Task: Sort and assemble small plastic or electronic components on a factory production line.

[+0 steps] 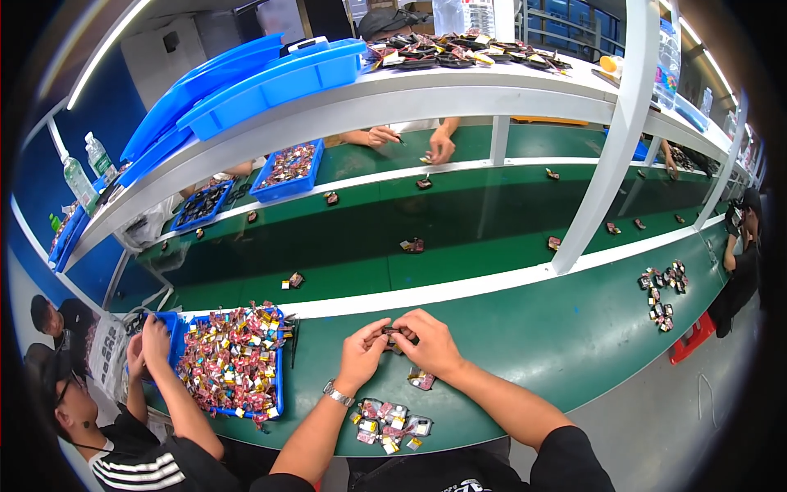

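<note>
Green workbench [525,344] is curving beside a conveyor belt [459,230]; at its near edge, left hand [361,354] and right hand [429,343] are together pinching a small dark part [391,330] above loose parts [392,425].

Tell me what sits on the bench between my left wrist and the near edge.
A small pile of packets, just behind the left hand's watch, in the head view.

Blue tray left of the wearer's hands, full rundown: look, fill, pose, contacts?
The blue tray is a shallow rectangular bin, plastic by its look, lying flat on the green worktop at the near edge. It is heaped with small packets in red, yellow and silver, some spilling over the rim. The wearer's left hand works to its right, not touching it.
</note>
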A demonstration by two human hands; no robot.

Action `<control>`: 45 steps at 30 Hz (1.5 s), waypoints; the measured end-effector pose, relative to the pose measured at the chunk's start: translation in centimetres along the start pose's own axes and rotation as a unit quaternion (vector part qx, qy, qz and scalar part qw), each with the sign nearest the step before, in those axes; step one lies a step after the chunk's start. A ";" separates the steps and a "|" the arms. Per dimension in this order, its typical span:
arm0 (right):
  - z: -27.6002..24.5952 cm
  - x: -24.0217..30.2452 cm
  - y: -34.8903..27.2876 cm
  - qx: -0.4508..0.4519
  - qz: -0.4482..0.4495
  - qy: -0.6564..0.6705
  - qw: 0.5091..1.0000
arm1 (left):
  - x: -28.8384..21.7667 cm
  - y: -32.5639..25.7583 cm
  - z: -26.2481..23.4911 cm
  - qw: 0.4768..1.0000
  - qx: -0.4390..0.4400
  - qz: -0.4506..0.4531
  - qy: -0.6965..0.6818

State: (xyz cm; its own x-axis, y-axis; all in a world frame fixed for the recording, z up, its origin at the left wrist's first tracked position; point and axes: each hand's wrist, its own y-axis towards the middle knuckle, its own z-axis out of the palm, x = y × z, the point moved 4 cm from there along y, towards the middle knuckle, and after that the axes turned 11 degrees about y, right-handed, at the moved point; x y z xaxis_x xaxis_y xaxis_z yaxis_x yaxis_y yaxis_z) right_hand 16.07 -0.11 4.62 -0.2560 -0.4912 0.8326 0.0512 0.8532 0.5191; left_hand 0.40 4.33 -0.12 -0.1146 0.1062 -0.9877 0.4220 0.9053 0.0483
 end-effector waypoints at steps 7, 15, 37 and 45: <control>0.4 0.3 -0.2 0.019 -0.047 -0.052 0.997 | -0.8 -0.2 0.2 0.995 -0.060 0.037 0.074; 1.0 1.1 -0.2 0.042 -0.093 -0.067 0.993 | -2.1 -0.8 -0.2 0.977 -0.090 0.043 0.186; 0.8 0.9 -0.4 0.049 -0.084 -0.060 0.993 | -1.8 -0.8 0.2 0.982 -0.065 0.023 0.177; 0.5 0.2 -0.2 0.042 -0.060 -0.049 0.996 | -1.2 -0.3 0.4 0.993 -0.046 0.028 0.104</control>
State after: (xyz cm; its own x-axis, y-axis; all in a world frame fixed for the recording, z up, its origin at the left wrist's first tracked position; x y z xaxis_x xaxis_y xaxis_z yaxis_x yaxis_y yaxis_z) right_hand 15.54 -0.31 4.60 -0.3487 -0.5738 0.7411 -0.0646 0.8035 0.5918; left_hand 0.77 3.72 0.97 -0.2813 0.2310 -0.9314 0.3507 0.9282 0.1242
